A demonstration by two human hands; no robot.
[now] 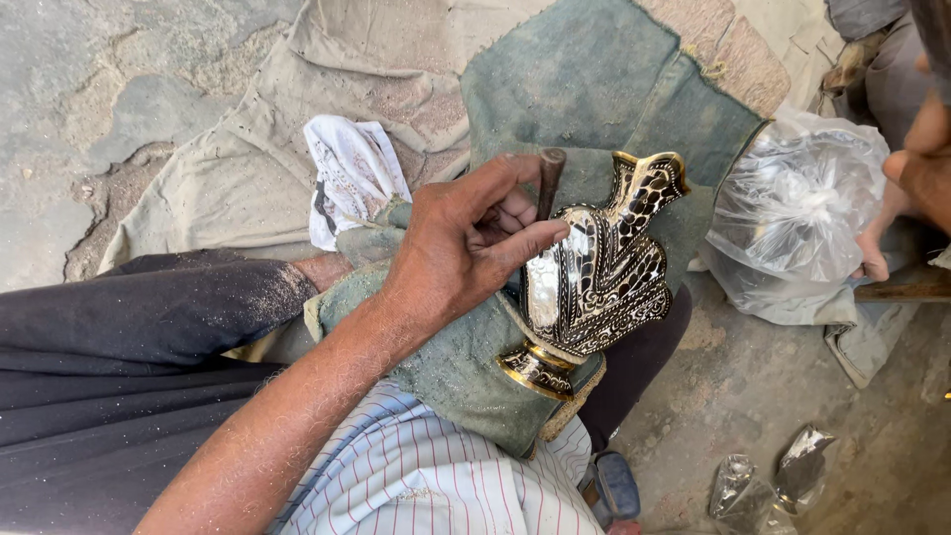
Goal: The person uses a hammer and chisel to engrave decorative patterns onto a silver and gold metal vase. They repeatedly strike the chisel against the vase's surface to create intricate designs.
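Vase (604, 272), black-and-brass, lies on green cloth (456, 367) over my lap | my right hand (466, 248) pinches a dark metal tool (548, 183) against it | left hand: cannot see | clear plastic bag (792, 218) nearby, contents unclear.

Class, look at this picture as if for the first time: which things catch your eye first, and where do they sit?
The black and gold vase shines at the centre, lying on a green cloth across the lap. A hand presses a dark tool against it. To the right lies a clear plastic bag.
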